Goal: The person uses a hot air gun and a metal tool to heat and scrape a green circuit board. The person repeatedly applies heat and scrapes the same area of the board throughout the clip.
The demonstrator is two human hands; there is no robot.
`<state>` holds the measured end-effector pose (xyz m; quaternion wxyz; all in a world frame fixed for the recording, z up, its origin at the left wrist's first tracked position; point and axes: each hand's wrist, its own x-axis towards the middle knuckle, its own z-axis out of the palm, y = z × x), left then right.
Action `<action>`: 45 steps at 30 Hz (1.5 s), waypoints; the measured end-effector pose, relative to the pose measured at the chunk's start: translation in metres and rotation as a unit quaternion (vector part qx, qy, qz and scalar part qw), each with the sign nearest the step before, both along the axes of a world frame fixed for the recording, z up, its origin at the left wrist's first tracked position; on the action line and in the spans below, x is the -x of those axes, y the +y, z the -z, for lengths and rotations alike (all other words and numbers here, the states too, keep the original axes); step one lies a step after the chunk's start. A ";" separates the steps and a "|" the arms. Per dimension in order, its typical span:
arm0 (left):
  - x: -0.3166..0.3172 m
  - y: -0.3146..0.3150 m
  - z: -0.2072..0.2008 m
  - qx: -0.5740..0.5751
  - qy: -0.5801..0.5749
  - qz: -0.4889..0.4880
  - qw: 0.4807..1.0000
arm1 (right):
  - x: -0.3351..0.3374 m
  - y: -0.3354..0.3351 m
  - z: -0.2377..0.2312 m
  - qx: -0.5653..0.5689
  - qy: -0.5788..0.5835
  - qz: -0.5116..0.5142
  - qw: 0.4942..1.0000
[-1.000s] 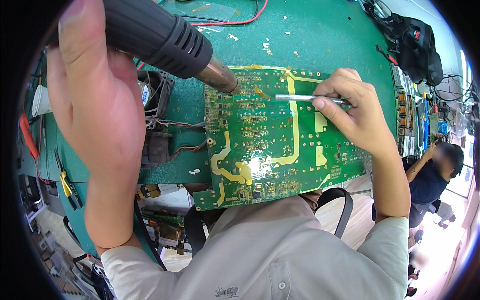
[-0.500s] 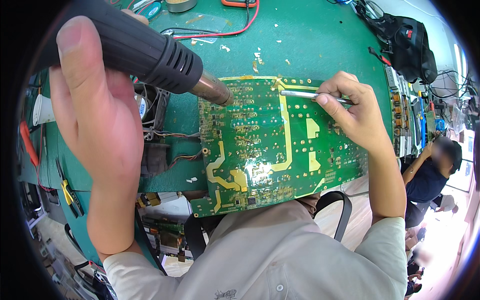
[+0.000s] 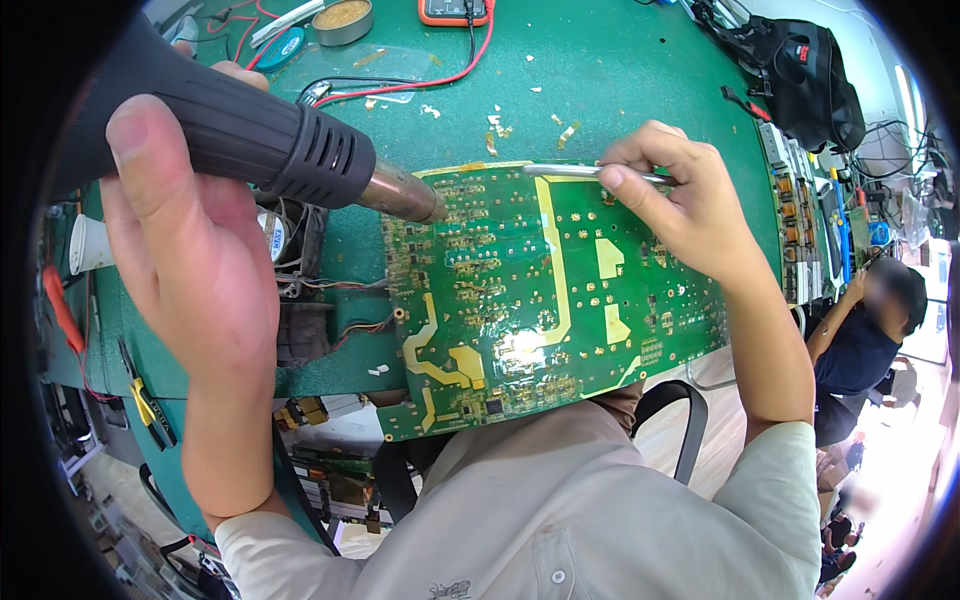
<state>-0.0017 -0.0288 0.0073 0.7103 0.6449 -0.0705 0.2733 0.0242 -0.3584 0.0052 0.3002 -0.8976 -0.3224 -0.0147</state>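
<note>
My left hand is closed around a black heat gun. Its metal nozzle points down over the upper left part of a large green circuit board. The board carries yellow traces and many small components, and its near edge overhangs the table edge toward my lap. Between the thumb and fingers of my right hand is a slim silver tool, perhaps tweezers; its exact kind is not plain. The tool lies nearly level over the board's far edge, tip toward the left.
Left of the board stand a black fan with wires and yellow-handled pliers. A round tin and an orange meter with leads sit at the back. A black bag lies far right, near another person.
The silver tool has shifted left and toward the board's far edge with my right hand. The heat gun's nozzle has moved slightly left and nearer; the whole view has shifted a little.
</note>
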 end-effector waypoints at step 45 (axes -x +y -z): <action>0.000 -0.001 0.001 0.025 -0.026 0.021 0.999 | 0.053 -0.049 0.008 -0.039 0.037 0.157 0.986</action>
